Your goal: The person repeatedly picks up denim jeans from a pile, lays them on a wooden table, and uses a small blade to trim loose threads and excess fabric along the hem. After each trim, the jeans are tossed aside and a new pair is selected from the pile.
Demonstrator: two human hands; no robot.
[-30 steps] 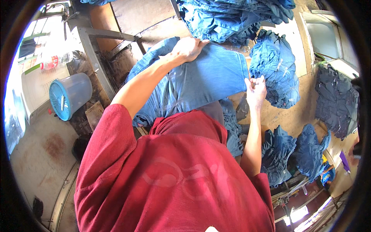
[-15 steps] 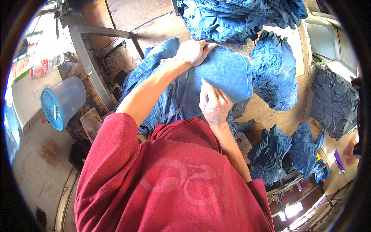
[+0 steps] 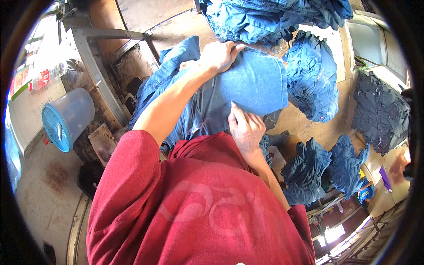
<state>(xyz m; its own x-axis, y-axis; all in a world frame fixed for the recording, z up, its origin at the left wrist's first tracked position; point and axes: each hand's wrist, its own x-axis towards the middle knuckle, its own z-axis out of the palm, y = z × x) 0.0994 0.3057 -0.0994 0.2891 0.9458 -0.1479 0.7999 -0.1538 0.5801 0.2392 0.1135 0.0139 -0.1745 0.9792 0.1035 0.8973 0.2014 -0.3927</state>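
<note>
Watching remotely, I've got a big denim pile up top, then the blue denim cloth spread out just below. Left hand looks clamped on its far edge; right hand is at the near side, can't tell if it's pinching. Probably a straightening step, so next I'd want a steady left hold and a right-hand smooth.

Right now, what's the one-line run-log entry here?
blue denim garment: in front; left hand: on far edge; right hand: at near edge; blue clothes pile: beyond
</note>
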